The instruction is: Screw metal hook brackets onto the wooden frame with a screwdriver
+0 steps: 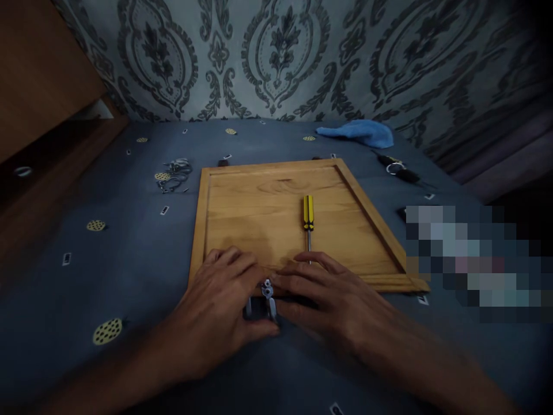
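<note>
A shallow wooden panel with a raised frame (203, 213) lies flat on a blue patterned cloth. A yellow-and-black screwdriver (308, 214) rests on it, tip toward me. At the panel's near edge my left hand (220, 311) and my right hand (328, 294) meet over a small metal fitting (268, 297). Fingers of both hands are curled and pressed onto the fitting, which stands against the frame's front rail. Part of the fitting is hidden under my fingers.
A pile of metal hardware (175, 173) lies left of the panel. A folded blue cloth (358, 132) sits at the back right, with a dark tool and ring (397, 168) beside it. A wooden cabinet (38, 75) rises on the left, patterned wallpaper behind.
</note>
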The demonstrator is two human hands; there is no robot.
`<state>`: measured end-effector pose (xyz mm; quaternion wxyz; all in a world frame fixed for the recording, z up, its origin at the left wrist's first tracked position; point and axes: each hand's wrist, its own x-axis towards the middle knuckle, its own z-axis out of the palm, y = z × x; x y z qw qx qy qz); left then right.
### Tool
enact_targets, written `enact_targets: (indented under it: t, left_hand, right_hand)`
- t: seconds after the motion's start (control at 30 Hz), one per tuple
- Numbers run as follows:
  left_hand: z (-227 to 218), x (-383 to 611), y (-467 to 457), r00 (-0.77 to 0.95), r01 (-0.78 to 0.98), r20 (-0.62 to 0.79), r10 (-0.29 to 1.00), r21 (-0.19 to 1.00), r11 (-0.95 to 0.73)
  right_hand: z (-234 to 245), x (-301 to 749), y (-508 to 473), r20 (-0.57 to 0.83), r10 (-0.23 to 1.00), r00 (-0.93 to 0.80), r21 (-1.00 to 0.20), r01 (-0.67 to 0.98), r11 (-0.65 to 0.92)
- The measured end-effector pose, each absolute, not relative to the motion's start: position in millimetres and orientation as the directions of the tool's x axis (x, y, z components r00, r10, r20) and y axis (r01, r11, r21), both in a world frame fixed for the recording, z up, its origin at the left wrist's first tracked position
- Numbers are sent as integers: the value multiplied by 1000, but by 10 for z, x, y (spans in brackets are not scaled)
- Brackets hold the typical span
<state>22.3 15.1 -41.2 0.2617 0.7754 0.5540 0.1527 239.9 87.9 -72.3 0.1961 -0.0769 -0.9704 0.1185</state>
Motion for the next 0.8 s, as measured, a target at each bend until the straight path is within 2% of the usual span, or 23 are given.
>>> enact_targets:
  t: [0.17,0.37,0.6,0.8]
  left_hand:
    - [-410,213,136,341,771,-43,939,584,-254]
    - [-433,202,137,345,792,-15,938,541,-283]
    - [-392,185,132,339,797,23,940,524,-300]
    - [-397,181,139,334,811,6,943,507,-291]
  right_hand:
    - [-763,2396,910,403,178,-898,-228,90,970]
    - [-749,2369,909,412,193,-890,-260,87,962]
    - [-754,2392,926,356,180,-917,-279,79,957]
    - [-721,2382,924,371,171,-913,-270,70,960]
